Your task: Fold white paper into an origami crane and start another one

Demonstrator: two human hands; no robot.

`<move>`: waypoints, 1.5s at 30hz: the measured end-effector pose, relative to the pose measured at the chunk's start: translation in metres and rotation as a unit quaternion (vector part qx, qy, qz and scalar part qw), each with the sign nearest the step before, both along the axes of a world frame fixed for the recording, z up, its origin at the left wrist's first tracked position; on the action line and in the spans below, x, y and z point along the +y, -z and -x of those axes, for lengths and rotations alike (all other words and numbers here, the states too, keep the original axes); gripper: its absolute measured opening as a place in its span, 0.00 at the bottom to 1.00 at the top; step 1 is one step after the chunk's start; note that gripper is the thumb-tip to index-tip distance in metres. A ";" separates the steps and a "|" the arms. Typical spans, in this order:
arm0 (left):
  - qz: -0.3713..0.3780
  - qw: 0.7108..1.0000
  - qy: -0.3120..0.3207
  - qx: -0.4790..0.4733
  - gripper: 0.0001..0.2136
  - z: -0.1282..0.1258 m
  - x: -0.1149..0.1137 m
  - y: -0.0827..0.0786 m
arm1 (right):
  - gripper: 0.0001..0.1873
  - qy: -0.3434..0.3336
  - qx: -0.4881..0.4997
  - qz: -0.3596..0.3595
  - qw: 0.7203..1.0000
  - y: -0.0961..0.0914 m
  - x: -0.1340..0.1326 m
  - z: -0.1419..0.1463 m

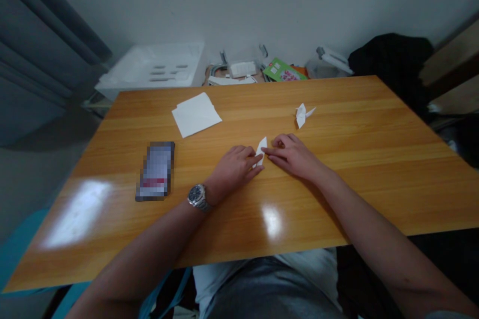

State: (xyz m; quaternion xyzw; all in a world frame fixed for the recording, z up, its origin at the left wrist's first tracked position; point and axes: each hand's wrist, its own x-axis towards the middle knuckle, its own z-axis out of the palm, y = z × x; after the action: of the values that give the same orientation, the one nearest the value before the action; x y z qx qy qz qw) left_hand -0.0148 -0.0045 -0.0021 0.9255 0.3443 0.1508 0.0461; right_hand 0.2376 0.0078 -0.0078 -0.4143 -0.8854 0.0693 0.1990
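Along the left side, a blue-grey fabric curtain (37, 50) hangs in folds, with a turquoise chair (22, 244) below it, partly hidden by a glossy, wood-grained, yellow-brown desk (116, 149). Behind the desk's far left corner stands a shallow white tray (138, 67) with slots. A dark rectangular phone (155, 172) lies on the desk's left part (its screen is blurred into blocks). Farther back, just right of it, flat white paper sheets (196, 114) overlap slightly askew. A round-faced silver metal watch (197, 195) circles the left wrist. The left hand (235, 167) has its fingers on a small, pointed, folded white paper piece (262, 145) near the middle of the desk; whether they pinch or merely press it, I cannot tell. The right hand (294, 155) is loosely open, its index fingertip touching the piece's right edge and the other fingers slightly curled. Beyond it, well apart from both hands, sits a white folded-paper bird (301, 115) with pointed wings. Black cloth (392, 65) is heaped behind the desk's far right corner.
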 end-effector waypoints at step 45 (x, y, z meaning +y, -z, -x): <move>0.031 0.995 0.089 0.026 0.21 0.020 0.004 -0.007 | 0.25 -0.036 -0.061 0.084 0.994 0.006 0.009 0.002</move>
State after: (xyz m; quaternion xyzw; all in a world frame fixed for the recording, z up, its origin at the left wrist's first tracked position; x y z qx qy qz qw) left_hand -0.0343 -0.0008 0.0053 0.9542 0.2659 0.1115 0.0795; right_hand 0.2360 0.0164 -0.0134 -0.4011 -0.9011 0.1249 0.1070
